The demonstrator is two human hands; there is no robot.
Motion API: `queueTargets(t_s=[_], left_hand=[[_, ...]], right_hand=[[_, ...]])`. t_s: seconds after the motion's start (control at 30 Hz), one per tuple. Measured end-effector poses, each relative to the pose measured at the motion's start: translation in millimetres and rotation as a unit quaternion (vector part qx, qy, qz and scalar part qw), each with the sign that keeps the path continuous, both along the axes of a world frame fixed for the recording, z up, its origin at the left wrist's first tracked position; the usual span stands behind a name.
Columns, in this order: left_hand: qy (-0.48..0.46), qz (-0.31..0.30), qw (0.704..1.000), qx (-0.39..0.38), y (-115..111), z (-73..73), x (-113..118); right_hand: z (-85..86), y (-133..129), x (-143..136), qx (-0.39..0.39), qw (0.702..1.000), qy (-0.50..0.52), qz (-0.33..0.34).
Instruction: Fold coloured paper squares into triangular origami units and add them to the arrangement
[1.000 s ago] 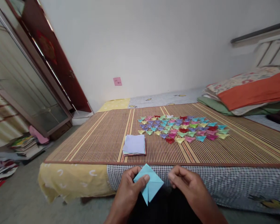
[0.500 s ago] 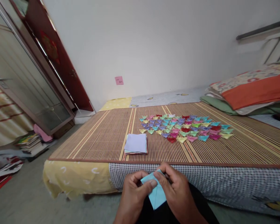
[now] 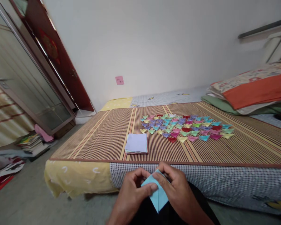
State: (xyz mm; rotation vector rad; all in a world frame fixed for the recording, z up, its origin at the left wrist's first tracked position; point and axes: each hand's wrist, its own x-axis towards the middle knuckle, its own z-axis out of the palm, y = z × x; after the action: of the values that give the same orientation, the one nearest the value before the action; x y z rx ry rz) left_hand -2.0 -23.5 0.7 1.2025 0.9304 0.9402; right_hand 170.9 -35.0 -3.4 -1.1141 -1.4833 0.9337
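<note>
Between my hands, in front of the bed's near edge, is a light blue sheet of folding paper (image 3: 158, 197), folded to a diamond with a crease running down to its lower point. My left hand (image 3: 136, 190) pinches its left side, thumb lying flat across the front. On the upper right edge, my right hand (image 3: 175, 187) grips the paper with thumb in front and fingers behind. Beyond them on the mat lies a stack of square paper (image 3: 136, 143), lilac on top. Rows of small folded paper pieces (image 3: 182, 139) in many colours spread to its right.
A striped bamboo mat (image 3: 96, 137) covers the bed. Folded bedding (image 3: 255, 90) is piled at the back right. A pink note (image 3: 119, 80) sticks to the wall. Books (image 3: 30, 143) stand on the left, near a glass-panelled door (image 3: 30, 68).
The blue paper has turned slightly, its lower point shifting a little right and down. My left hand has spread a bit to the left, and its thumb has slid slightly over the paper.
</note>
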Motion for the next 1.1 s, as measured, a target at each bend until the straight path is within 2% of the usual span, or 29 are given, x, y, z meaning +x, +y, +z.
queueTargets(t_s=[0.13, 0.3, 0.43, 0.63, 0.77, 0.87, 0.97, 1.1], left_hand=[[0.016, 0.019, 1.000, 0.018, -2.3, -0.6, 9.4], [0.014, 0.064, 0.998, -0.025, -2.1, -6.0, 9.2], [-0.025, 0.039, 0.998, -0.029, -3.2, -10.1, 7.8], [-0.004, 0.049, 0.999, -0.012, 0.7, -5.8, 3.5], [0.059, 0.031, 0.998, 0.023, 1.3, 0.3, 5.4], [0.092, 0.010, 0.995, 0.043, -1.9, 2.2, 10.7], [0.079, -0.010, 0.996, 0.037, -5.0, 0.4, 14.9], [0.082, -0.003, 0.996, 0.044, -5.3, -6.4, 13.2]], right_hand=[[1.7, -1.2, 0.5, -0.048, 0.996, 0.040, 0.059], [-2.3, -4.2, 6.4, -0.084, 0.991, 0.038, 0.096], [-5.6, -7.2, 7.0, -0.100, 0.987, 0.066, 0.110], [-13.2, -7.2, 20.2, -0.104, 0.989, 0.081, 0.062], [-8.9, -2.5, 26.3, -0.086, 0.994, 0.072, 0.012], [-1.1, -0.7, 20.1, -0.072, 0.996, 0.046, 0.024], [4.1, -0.8, 10.7, -0.054, 0.997, 0.039, 0.034], [1.1, -0.8, 6.5, -0.064, 0.996, 0.058, 0.035]])
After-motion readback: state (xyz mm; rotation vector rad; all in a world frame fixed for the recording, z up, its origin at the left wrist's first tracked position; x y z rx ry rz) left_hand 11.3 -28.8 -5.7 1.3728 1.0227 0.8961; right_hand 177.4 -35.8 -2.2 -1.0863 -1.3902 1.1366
